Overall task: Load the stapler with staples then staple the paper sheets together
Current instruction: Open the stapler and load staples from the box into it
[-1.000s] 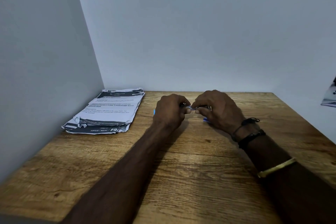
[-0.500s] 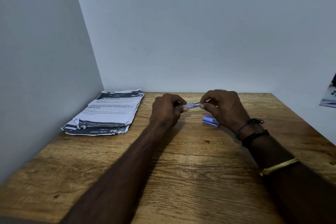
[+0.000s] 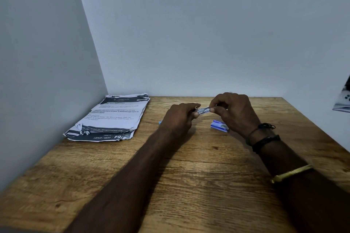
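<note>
Three wristbands sit behind the right hand (image 3: 236,113). Nearest the hand is a thin black cord bracelet (image 3: 265,126) with a knotted loose end. A thicker black band (image 3: 266,143) sits just behind it, and a flat gold-coloured bangle (image 3: 291,173) well further up. Both forearms are bare.

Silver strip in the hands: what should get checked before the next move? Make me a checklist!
1. Grip on the shiny silver metal strip: ok, left hand and right hand pinch its ends above the wooden table.
2. Reach to the small blue-and-white cardboard box: ok, beside the right hand.
3. Stapler ready: cannot tell, only a blue bit shows behind the left hand.
4. Pile of crumpled printed paper sheets: ok, together at the table's left.
5. Strip unbroken: cannot tell, too small.
</note>
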Demonstrator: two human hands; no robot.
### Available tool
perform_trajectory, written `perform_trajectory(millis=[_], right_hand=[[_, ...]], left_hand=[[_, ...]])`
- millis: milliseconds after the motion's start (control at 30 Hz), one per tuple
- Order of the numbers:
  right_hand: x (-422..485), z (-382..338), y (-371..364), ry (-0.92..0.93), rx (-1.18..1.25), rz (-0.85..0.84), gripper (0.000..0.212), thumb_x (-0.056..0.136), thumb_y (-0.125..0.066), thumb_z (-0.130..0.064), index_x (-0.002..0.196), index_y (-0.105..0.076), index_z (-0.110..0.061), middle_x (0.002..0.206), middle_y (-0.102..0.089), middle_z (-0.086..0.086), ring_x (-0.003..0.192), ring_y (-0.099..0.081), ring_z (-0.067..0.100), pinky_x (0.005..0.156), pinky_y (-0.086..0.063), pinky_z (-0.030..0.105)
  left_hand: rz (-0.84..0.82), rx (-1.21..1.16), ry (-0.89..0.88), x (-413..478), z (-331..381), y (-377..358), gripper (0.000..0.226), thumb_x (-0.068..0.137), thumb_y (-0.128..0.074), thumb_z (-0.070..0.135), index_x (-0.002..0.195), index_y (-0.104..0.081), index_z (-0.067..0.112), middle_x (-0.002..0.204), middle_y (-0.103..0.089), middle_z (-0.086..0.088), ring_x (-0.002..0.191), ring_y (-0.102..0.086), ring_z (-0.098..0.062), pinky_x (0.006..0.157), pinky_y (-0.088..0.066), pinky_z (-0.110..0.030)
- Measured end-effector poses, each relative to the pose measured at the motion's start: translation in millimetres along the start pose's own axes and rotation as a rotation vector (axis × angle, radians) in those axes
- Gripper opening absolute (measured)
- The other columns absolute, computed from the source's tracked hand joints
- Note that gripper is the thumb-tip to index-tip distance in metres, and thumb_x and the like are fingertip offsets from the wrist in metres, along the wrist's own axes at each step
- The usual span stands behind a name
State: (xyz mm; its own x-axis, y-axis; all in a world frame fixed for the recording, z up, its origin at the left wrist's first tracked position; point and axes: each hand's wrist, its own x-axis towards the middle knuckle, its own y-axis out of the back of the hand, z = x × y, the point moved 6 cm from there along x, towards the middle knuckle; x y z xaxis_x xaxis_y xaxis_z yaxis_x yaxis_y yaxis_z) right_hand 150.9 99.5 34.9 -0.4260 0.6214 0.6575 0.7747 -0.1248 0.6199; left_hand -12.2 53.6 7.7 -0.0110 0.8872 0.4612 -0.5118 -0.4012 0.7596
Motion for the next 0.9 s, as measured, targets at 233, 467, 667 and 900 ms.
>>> perform_trajectory(millis=[233,467,667,900], right_hand=[[0.9,-3.6,-3.5,0.047,-0.024,-0.017,0.003,0.084,-0.077,-0.01,0.086,-0.079,-0.011,0.08,-0.073,0.005,0.078,-0.064,0.023,0.075,-0.051,0.042],[-0.3,0.0,-2.8,0.024,-0.01,-0.01,0.003,0.084,-0.077,-0.01,0.087,-0.079,-0.011,0.081,-0.074,0.005,0.08,-0.066,0.024,0.078,-0.053,0.044],[-0.8,0.3,-6.5,0.003,0.015,-0.037,0.002,0.084,-0.078,-0.009,0.085,-0.079,-0.011,0.081,-0.074,0.005,0.081,-0.066,0.024,0.079,-0.054,0.045],[-2.4,2.3,-6.5,-0.057,0.09,-0.016,0.018,0.079,-0.079,-0.005,0.092,-0.072,-0.015,0.082,-0.075,0.0,0.082,-0.072,0.015,0.078,-0.059,0.039]], left_hand=[[-0.143,0.152,-0.024,2.0,-0.9,-13.4,0.05,0.105,-0.043,0.027,0.154,-0.038,0.02,0.111,-0.064,-0.011,0.105,-0.057,-0.03,0.088,-0.046,-0.042],[-0.075,0.006,0.029,1.0,-0.7,-7.5,0.036,0.098,-0.046,0.029,0.124,-0.07,0.021,0.1,-0.074,-0.002,0.087,-0.064,-0.019,0.072,-0.04,-0.03],[-0.089,-0.144,0.152,0.4,-7.2,-1.0,0.03,0.098,-0.056,0.03,0.091,-0.079,0.012,0.083,-0.076,-0.014,0.078,-0.069,-0.034,0.078,-0.055,-0.049],[-0.05,-0.223,0.205,0.2,-8.7,1.1,0.022,0.095,-0.064,0.027,0.09,-0.079,0.012,0.084,-0.078,-0.009,0.077,-0.07,-0.033,0.082,-0.055,-0.048]])
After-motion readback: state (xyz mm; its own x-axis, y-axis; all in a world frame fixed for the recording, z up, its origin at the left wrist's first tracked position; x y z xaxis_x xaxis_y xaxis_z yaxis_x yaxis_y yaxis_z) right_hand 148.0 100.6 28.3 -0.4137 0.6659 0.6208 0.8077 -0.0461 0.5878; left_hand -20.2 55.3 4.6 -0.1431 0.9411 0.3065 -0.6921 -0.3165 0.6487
